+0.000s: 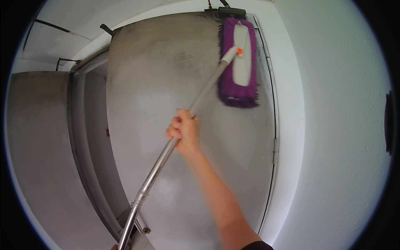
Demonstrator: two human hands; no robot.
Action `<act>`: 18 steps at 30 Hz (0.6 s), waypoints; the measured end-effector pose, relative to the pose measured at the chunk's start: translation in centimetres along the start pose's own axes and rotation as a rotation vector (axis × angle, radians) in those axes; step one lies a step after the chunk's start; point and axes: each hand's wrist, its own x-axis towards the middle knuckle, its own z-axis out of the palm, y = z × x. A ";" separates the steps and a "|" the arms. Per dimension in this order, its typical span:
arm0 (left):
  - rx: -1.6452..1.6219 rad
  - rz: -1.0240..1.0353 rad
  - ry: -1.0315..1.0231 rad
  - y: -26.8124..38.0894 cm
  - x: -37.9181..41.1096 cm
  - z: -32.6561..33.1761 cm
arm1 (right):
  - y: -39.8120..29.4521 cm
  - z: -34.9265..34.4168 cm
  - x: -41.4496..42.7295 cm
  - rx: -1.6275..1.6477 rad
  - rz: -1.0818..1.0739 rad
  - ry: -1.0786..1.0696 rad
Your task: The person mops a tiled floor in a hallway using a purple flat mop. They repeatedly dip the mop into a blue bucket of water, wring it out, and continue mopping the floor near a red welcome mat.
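My right hand [185,131] is wrapped around the metal pole [156,165] of a flat mop, near the middle of the view. At the bottom edge, a small part of my left hand [115,247] shows at the pole's lower end; most of it is cut off, though its fingers appear to be round the pole. The purple mop head [225,75] with its white plate [241,72] and an orange part at the joint lies against the upper right of a grey door [156,109], just below the door closer [232,12].
The door stands ajar, with a gap and frame at its left. A second grey door [40,150] is at the far left. A metal door handle [142,226] sits low down. Hinges [275,150] and a pale textured wall [340,125] are on the right.
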 end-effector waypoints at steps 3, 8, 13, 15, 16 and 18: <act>-0.134 -0.001 -0.074 -0.9 -2.7 2.6 | 3.6 1.4 0.1 -0.093 0.146 -0.004; -0.337 0.076 -0.139 -1.4 -5.3 9.4 | 1.8 -1.2 -0.6 -0.238 0.275 -0.068; -0.194 0.145 -0.204 1.5 -4.2 9.5 | -3.9 -8.2 -2.3 -0.138 0.156 -0.036; -0.138 0.208 -0.247 2.3 -3.4 9.7 | -5.1 -9.3 -2.0 -0.106 0.115 -0.061; -0.139 0.195 -0.214 2.1 -3.4 9.8 | -5.2 -9.1 -2.0 -0.107 0.116 -0.069; -0.125 0.179 -0.121 1.6 -3.0 9.4 | -4.8 -7.8 -1.6 -0.093 0.107 -0.058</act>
